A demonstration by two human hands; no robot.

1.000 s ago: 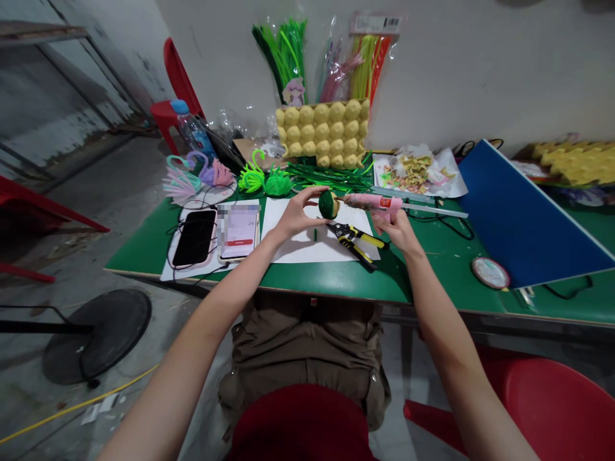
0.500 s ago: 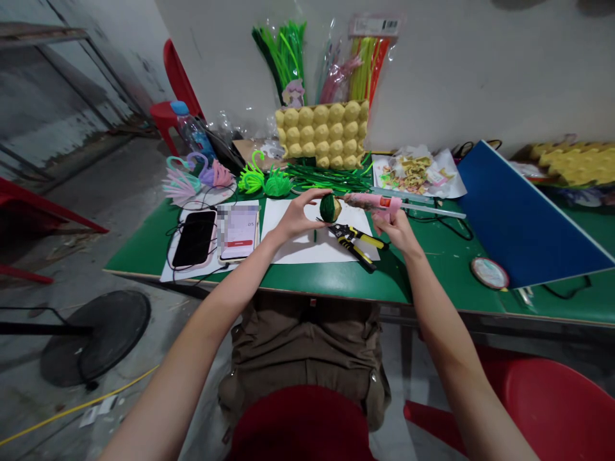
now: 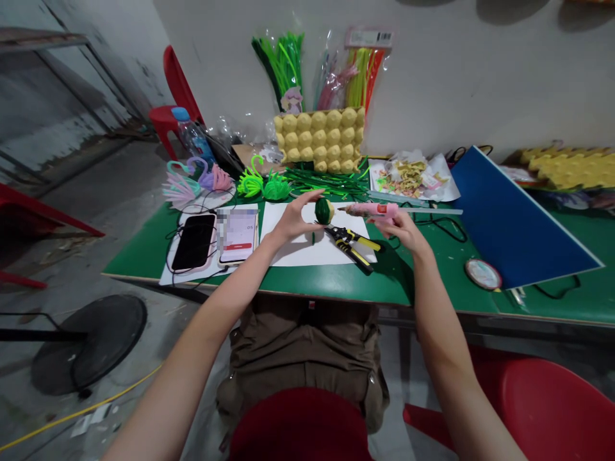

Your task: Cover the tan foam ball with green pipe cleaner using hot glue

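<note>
My left hand (image 3: 293, 219) pinches a small ball wound with green pipe cleaner (image 3: 323, 209), a yellowish patch showing on its right side. It hangs just above a white paper sheet (image 3: 307, 246). My right hand (image 3: 401, 229) grips a pink glue gun (image 3: 372, 209), whose nozzle points left and stops a short way from the ball. Yellow-handled pliers (image 3: 353, 242) lie on the paper under both hands.
Two phones (image 3: 195, 240) lie at the left of the green table (image 3: 413, 282). Pipe-cleaner figures (image 3: 262, 184), a yellow egg tray (image 3: 318, 139) and pipe-cleaner packs (image 3: 283, 61) stand behind. A blue board (image 3: 509, 221) leans at the right. Red chairs (image 3: 542, 403) flank me.
The ball has turned in my left hand and dropped slightly. The glue gun's nozzle has drawn back a little to the right, away from the ball.
</note>
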